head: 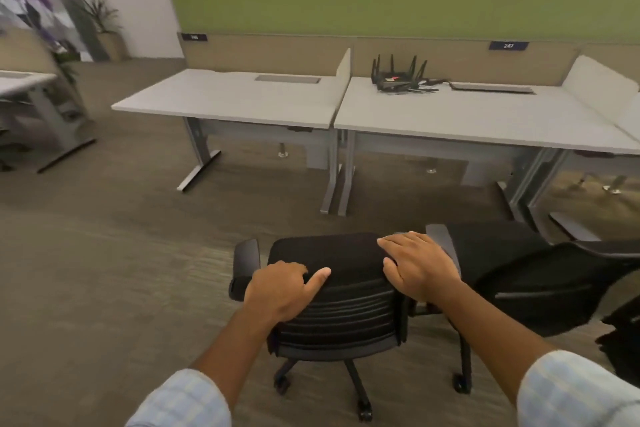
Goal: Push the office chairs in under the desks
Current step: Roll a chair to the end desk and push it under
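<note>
A black office chair (346, 308) on castors stands on the carpet in front of me, its backrest toward me. My left hand (282, 288) grips the left top of the backrest, thumb stretched across the top. My right hand (420, 263) lies on the right top corner, fingers spread over the edge. Ahead stand two grey desks side by side: the left desk (228, 97) and the right desk (485, 118). The chair sits well short of both, roughly in line with the gap between them. A second black chair (540, 281) stands just right of the first, turned sideways.
A black router (398, 78) with antennas and cables lies on the right desk. Low beige partitions (344, 71) divide the desks. Another desk (24, 80) and a potted plant (104, 24) are at the left. Metal desk legs (337, 180) stand between the two desks.
</note>
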